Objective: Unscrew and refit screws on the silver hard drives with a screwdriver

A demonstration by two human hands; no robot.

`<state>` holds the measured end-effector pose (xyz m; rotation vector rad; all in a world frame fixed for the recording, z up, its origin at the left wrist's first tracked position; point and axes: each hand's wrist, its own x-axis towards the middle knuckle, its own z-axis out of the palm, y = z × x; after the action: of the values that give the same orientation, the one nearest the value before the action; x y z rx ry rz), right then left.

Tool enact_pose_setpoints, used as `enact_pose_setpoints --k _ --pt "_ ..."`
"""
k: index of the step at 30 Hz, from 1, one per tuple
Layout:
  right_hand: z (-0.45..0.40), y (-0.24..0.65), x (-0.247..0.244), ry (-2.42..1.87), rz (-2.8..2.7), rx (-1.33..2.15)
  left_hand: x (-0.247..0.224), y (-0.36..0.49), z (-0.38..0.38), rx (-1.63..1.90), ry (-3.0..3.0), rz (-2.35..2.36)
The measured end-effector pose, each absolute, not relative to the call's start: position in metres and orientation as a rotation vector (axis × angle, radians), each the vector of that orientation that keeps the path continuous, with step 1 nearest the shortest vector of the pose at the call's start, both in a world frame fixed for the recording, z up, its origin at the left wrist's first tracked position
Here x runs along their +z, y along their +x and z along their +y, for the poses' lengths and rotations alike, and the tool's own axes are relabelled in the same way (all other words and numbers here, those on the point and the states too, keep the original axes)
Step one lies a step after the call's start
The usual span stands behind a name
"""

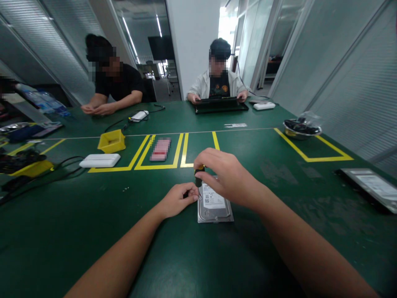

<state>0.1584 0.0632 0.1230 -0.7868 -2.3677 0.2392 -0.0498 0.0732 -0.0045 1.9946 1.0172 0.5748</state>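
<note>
The hard drive (214, 210) lies label up on the green table (248, 265), directly in front of the wearer, with the right hand (223, 174) arched over its far end and hiding part of the label. That hand is closed around the black-and-yellow handle of one screwdriver (199, 179), held upright over the drive's far left corner; its tip cannot be made out. The left hand (180, 199) is curled narrow, fingertips at the drive's left edge; whether it pinches anything small, I cannot tell. Nothing else stands close to the drive, the hands being the only things in its way. Farther out, what looks like a second hard drive (370, 188) lies near the right edge, making two. White oblong devices number three: one at left (99, 160) with black cables beside it, one toward the far side (139, 116), one at the far right (264, 106). There are two yellow bins, one on the left of the table's middle (111, 141) and one under dark parts (34, 168) at the left edge. One phone (160, 149) lies within yellow tape, and one metal bowl (302, 133) holds black items and clear plastic. Clear plastic bottles (46, 101) lie at far left, too overlapped to count. Across the table sit two people, one in black (119, 85), the other in a pale jacket (203, 87), both hands on a flat black panel (221, 106).
</note>
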Motion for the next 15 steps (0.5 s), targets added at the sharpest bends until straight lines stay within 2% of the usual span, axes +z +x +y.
enact_pose_setpoints --k 15 --pt "0.0635 0.1588 0.1232 -0.779 -2.356 0.278 -0.0039 -0.0504 0.0734 0.562 1.989 1.019"
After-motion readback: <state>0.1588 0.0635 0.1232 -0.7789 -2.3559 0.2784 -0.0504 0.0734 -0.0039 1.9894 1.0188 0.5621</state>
